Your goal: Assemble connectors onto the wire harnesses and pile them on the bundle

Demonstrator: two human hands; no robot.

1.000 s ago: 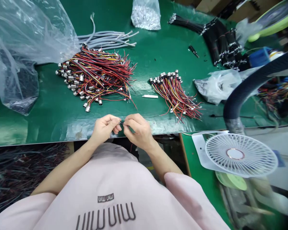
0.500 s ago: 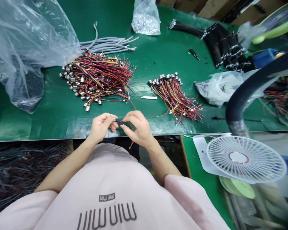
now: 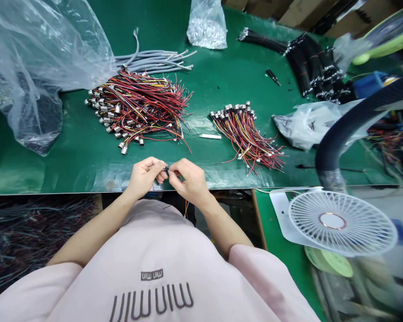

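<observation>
Over the table's front edge my left hand (image 3: 147,175) pinches a small wired connector (image 3: 165,169) with a dark body. Close beside it, my right hand (image 3: 188,179) has thumb and forefinger closed on the connector's wire side. Thin wires (image 3: 186,206) hang below my right palm. The fingers cover most of the connector. Beyond my hands lies a large pile of wired metal connectors (image 3: 139,109) with red, black, yellow and white leads. A smaller bundle of the same connectors (image 3: 246,134) lies to the right, with a white pen-like stick (image 3: 210,136) beside it.
Clear plastic bags (image 3: 40,116) stand at the left, near grey cables (image 3: 154,61). Another bag (image 3: 207,27) holds small shiny parts at the back. Black wire bundles (image 3: 305,62) lie back right. A white fan (image 3: 342,222) and a black hose (image 3: 336,129) occupy the right side.
My right hand's fingertips have drawn in close to my left fingertips, hiding more of the connector. The wires below now hang straighter.
</observation>
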